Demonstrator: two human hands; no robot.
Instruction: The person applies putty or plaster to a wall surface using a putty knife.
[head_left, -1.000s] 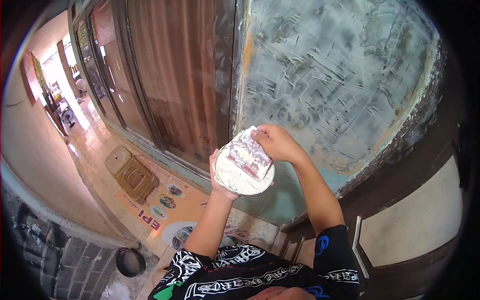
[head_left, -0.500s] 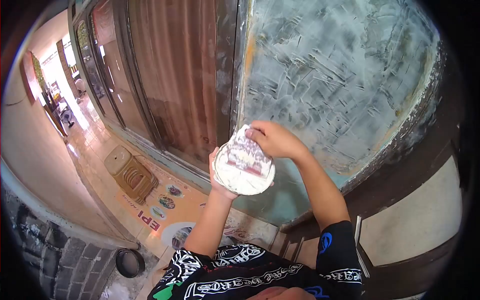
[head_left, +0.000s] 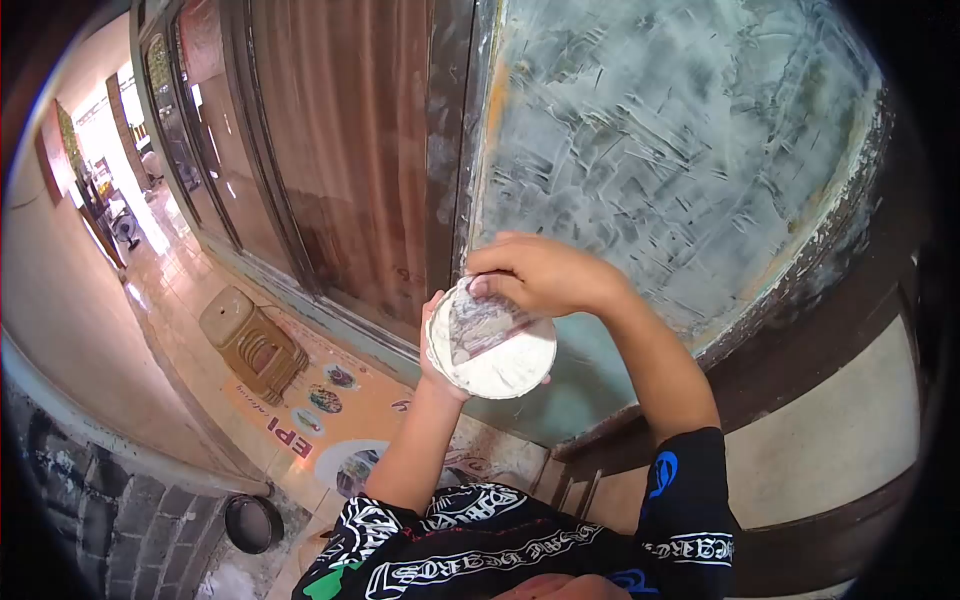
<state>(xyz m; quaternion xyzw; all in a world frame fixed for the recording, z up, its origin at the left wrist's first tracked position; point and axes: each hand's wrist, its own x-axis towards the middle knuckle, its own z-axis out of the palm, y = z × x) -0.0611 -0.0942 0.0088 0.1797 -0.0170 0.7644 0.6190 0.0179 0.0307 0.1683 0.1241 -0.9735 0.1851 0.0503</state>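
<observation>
Beside the patchy wall (head_left: 660, 140), my left hand (head_left: 438, 368) cupped the tub (head_left: 510, 368); my right hand (head_left: 530, 278), fingers curled, gripped the scraper (head_left: 478, 325).

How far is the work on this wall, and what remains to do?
The upper wall looks mostly covered with pale smears. In hand now: the left hand holds a round container of white paste, and the right hand holds a flat scraper over it. Probably left: the dark streaks between smears and the greener lower wall, where little white shows.
</observation>
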